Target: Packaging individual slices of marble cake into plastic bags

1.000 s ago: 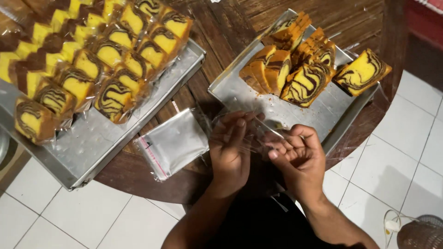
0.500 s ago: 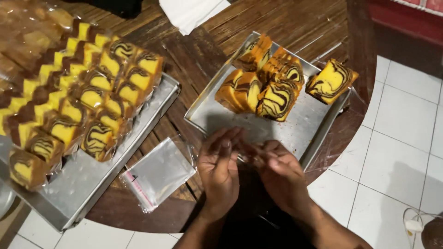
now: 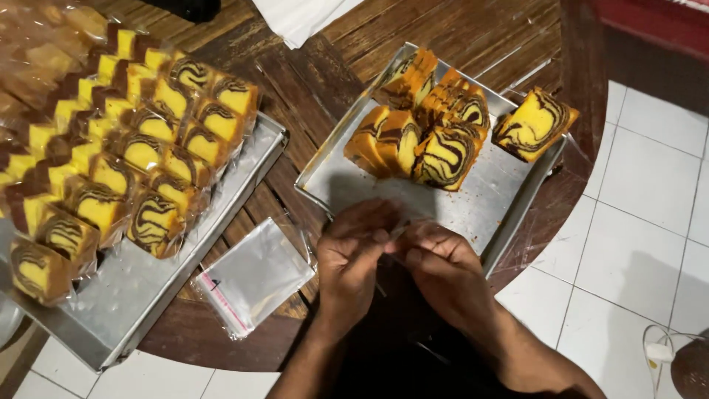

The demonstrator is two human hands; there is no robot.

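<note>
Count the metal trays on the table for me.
2: one tray at left, lined with bagged cake slices; one tray at right, beyond both hands, with unwrapped slices.

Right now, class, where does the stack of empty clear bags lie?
In the head view, the clear bags lie on the wooden table, between the two trays, just beside the left hand.

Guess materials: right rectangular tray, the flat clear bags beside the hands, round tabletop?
Right rectangular tray: looks like thin sheet metal, likely aluminium; dull grey sheen, folded rim. Flat clear bags: thin glossy plastic film, see-through with glare and a coloured seal strip. Round tabletop: dark wooden planks, visible grain and seams, slightly glossy edge.
</note>
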